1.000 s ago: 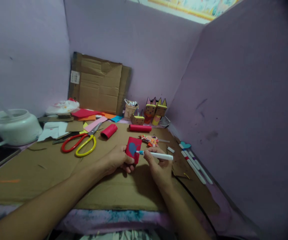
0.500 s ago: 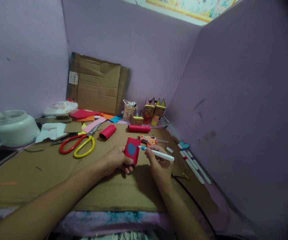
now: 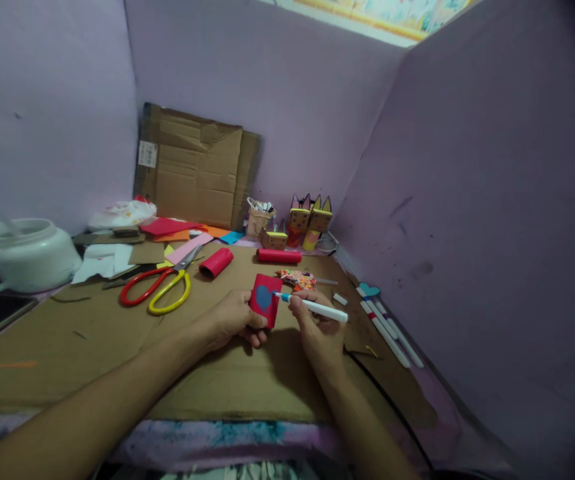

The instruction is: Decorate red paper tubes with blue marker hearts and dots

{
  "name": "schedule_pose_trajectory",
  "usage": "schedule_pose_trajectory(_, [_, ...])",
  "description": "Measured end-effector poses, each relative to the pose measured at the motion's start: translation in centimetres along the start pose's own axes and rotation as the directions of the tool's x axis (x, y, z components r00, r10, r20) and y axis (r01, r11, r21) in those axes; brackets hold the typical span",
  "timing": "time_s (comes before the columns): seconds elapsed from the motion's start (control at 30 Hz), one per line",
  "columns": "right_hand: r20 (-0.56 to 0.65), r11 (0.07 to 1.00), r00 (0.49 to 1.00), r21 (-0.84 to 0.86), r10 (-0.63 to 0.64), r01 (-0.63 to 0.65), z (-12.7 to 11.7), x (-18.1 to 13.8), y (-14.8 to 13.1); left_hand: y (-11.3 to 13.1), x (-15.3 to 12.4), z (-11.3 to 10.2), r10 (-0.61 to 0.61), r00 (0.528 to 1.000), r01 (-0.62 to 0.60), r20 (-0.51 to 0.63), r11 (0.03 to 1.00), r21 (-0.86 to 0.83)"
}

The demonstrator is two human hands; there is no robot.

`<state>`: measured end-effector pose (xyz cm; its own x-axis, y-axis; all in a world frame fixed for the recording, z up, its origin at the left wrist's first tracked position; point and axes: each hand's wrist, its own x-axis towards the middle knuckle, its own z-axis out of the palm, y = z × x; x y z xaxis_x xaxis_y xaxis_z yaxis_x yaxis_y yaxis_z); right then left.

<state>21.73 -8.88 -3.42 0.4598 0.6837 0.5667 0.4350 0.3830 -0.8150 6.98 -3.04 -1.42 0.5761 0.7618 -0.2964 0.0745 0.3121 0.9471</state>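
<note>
My left hand [image 3: 240,320] is closed on the left and lower edges of a small red paper piece [image 3: 271,317], holding it tilted up above the cardboard. A blue heart-like shape [image 3: 264,300] is coloured on its face. In my right hand [image 3: 321,330] is a white marker pen [image 3: 324,310] with a blue collar. Its tip is at the right edge of the blue shape; whether it touches the paper I cannot tell. Just behind the pen lies a flower-patterned piece [image 3: 297,279], partly hidden by it. A red paper roll [image 3: 216,263] and another red roll [image 3: 278,257] lie beyond my hands.
Scissors [image 3: 170,291] with red and yellow handles lie left on the cardboard sheet [image 3: 97,373]. Several white markers [image 3: 386,333] and a dark cable [image 3: 387,400] are at right. A white pot [image 3: 27,257], paper scraps [image 3: 170,227], a pen cup [image 3: 260,221] and cardboard animal figures [image 3: 311,220] stand behind.
The camera view has shifted very slightly. Both hands keep their hold on the red paper piece and the marker, with the tip still at the blue shape's right edge.
</note>
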Motion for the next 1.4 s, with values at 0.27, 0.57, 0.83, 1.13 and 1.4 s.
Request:
schedule_pose_trajectory(0.27, [0.055, 1.000, 0.998, -0.025, 0.004, -0.003, -0.12, -0.20, -0.09, -0.04, -0.02, -0.05, 0.022, 1.000, -0.022, 0.006, 1.000, 0.000])
schedule_pose_trajectory(0.57, [0.119, 0.998, 0.992, -0.044, -0.039, 0.045, -0.15, -0.26, -0.25, 0.04, -0.04, -0.04, 0.021, 1.000, -0.021, 0.009, 1.000, -0.006])
schedule_pose_trajectory(0.83, [0.147, 0.996, 0.988, -0.065, -0.053, 0.063, -0.11, -0.38, -0.61, 0.04, 0.00, -0.08, 0.011, 1.000, -0.011, 0.016, 1.000, 0.007])
schedule_pose_trajectory(1.13, [0.059, 0.999, 0.998, -0.035, -0.022, 0.024, -0.08, -0.14, -0.16, -0.02, 0.06, -0.01, 0.013, 1.000, -0.013, 0.013, 1.000, -0.002])
schedule_pose_trajectory(1.4, [0.014, 1.000, 1.000, 0.004, -0.001, 0.001, 0.03, 0.12, 0.26, 0.22, 0.01, 0.15, -0.020, 0.999, 0.020, -0.027, 1.000, 0.001])
